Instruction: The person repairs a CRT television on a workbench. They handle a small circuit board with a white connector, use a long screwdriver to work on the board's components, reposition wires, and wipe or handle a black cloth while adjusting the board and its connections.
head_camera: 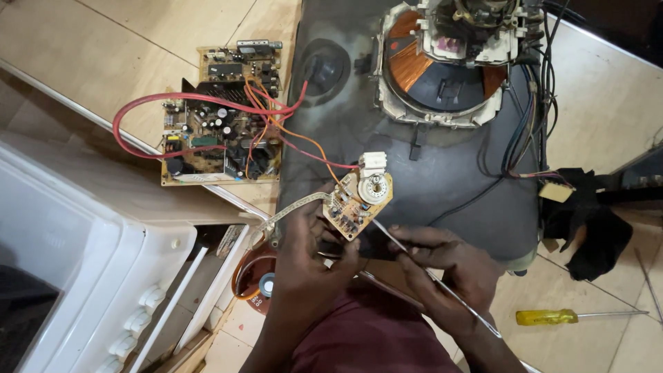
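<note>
Your left hand point(307, 259) is clamped on a small circuit board point(356, 200), holding it up by its lower edge over the dark back of a picture tube point(414, 173). The board is tan, tilted, and carries a round white socket near its top. Red and orange wires point(276, 117) run from it across to a larger circuit board point(221, 114) lying flat on the tiled floor point(138, 34) to the left.

Your right hand point(445, 266) is closed around a thin metal tool point(442, 283), whose tip reaches toward the underside of the small board; you cannot tell from here whether it touches.

Beyond the small board, the tube's neck shows a copper coil point(407, 62) inside a white ring. A black cloth point(587, 228) lies just right of the tube, and a yellow-handled screwdriver point(552, 317) rests on the floor near your right forearm. A white appliance point(90, 276) with round knobs fills the lower left, with a small round speaker point(262, 283) just beside it.
</note>
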